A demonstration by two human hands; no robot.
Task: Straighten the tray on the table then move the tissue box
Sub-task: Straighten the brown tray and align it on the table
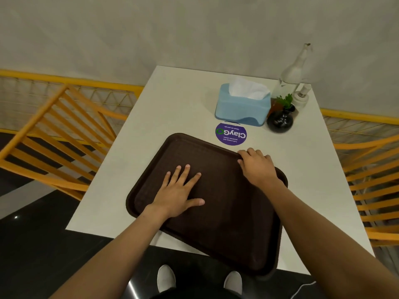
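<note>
pressing our left hand [177, 190] flat, fingers [183, 173] spread, on the brown tray [226, 212] lying skewed over the surface [172, 100] edge, we are curling our right hand [257, 167] around its far rim for turning leverage; the blue tissue box [241, 108] is waiting beyond.
</note>
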